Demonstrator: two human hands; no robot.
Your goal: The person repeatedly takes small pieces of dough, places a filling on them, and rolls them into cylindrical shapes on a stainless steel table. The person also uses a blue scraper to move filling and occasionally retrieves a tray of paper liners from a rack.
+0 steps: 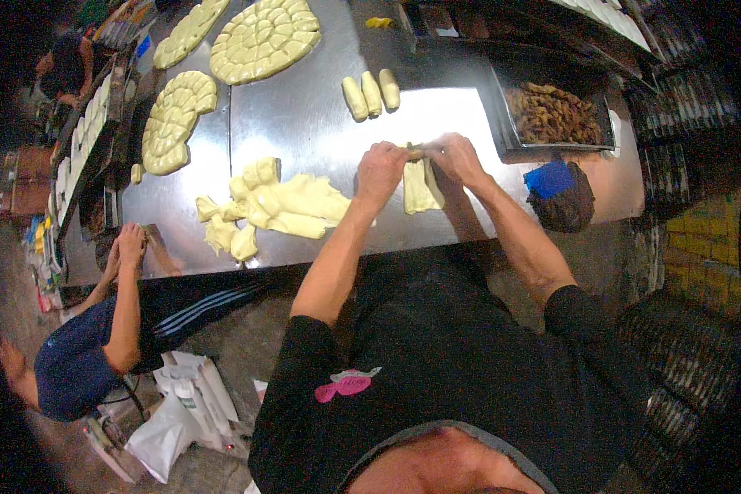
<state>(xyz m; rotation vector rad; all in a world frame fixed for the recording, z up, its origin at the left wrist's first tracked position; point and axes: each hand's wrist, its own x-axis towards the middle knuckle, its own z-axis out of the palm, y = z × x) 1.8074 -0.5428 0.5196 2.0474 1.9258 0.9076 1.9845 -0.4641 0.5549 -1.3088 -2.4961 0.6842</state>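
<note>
A flattened strip of pale dough (421, 188) lies on the metal table in front of me, its far end between my two hands. My left hand (380, 170) pinches the left side of that end, fingers curled. On its right side, my right hand (460, 160) grips with thumb and fingers. A brownish filling (414, 152) shows at the dough's far end between my fingertips. Beyond my hands lie three rolled dough pieces (370, 94) side by side. Left of my left hand spreads a torn, stretched mass of dough (278, 200).
A metal tray of brown filling (554, 114) stands at the right, near a dark brown mass (563, 200) with a blue scraper (549, 179) on it. Scored dough rounds (265, 40) lie at the far left. A co-worker's hands (129, 244) are at the table's left end.
</note>
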